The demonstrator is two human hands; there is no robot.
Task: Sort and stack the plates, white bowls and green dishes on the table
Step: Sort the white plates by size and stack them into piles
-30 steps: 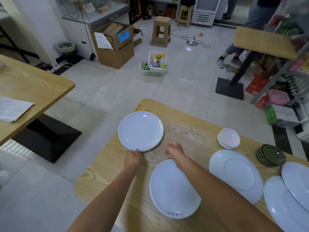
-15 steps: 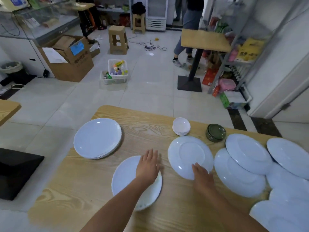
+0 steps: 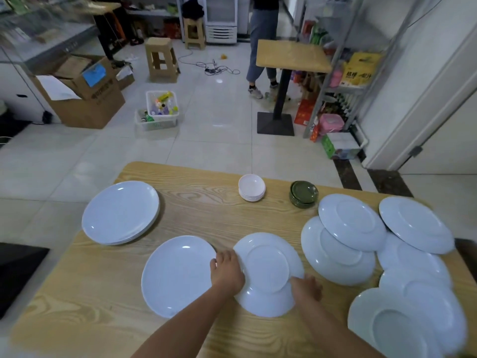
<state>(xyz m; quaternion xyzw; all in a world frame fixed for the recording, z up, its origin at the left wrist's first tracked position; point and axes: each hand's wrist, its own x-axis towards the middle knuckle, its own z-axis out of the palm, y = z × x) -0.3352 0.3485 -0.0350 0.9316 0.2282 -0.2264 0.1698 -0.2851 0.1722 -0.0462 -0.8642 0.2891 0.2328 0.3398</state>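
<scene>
Both my hands hold an upside-down white plate [image 3: 268,264] at the table's front middle: my left hand [image 3: 227,272] grips its left rim, my right hand [image 3: 305,288] its lower right rim. An upright white plate [image 3: 175,275] lies just to the left of it. A stack of upright white plates [image 3: 120,211] sits at the far left. Several upside-down white plates [image 3: 351,220] overlap on the right. A stack of white bowls [image 3: 251,188] and a stack of green dishes [image 3: 303,193] stand at the far edge.
The wooden table [image 3: 206,202] ends just beyond the bowls. Past it are a tiled floor, a white basket of bottles [image 3: 158,111], a cardboard box [image 3: 85,91], a stool [image 3: 161,59], a second table [image 3: 291,56] and a standing person [image 3: 262,42].
The view has swung right. My left hand left the upright plate and took the upside-down plate's left rim; my right hand closed on its lower right rim.
</scene>
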